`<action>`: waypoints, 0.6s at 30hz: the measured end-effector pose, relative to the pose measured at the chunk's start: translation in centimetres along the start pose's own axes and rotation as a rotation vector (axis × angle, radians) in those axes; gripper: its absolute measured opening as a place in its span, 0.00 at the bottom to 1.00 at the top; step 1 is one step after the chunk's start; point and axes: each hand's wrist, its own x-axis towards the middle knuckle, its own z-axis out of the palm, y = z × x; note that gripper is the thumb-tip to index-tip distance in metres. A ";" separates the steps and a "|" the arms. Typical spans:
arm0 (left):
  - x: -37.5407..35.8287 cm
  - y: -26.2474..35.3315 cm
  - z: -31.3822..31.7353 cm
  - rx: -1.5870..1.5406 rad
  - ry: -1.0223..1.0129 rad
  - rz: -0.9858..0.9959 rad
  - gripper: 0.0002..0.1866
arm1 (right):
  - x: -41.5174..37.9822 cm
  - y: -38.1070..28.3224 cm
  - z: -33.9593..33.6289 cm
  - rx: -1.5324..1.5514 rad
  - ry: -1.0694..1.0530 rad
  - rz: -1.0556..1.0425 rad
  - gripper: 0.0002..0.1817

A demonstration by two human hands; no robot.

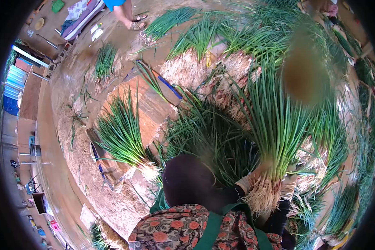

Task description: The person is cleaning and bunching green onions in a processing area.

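Nearest the camera, at six o'clock, the person's left hand (pixel 251 180) and right hand (pixel 288 183) close around a bunch of green onions (pixel 275 125) just above its roots, leaves fanning toward twelve o'clock. At nine o'clock another bundle (pixel 121 133) lies on a wooden board (pixel 152 106). Farther off, at eleven o'clock, a bystander's sandalled feet (pixel 136 21) stand on the dirt ground (pixel 66 83).
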 end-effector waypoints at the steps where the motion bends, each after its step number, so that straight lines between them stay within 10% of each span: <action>1: 0.0 -0.1 0.0 -0.002 0.002 0.001 0.26 | 0.3 0.2 0.5 -0.190 0.121 -0.103 0.14; 12: -1.0 -0.7 0.3 -0.008 -0.003 0.020 0.23 | 4.8 1.4 -11.2 -0.538 0.281 -0.127 0.20; 18: -2.1 -0.9 0.5 -0.055 -0.054 0.109 0.20 | -4.2 0.4 -4.0 -1.932 -0.248 -0.302 0.17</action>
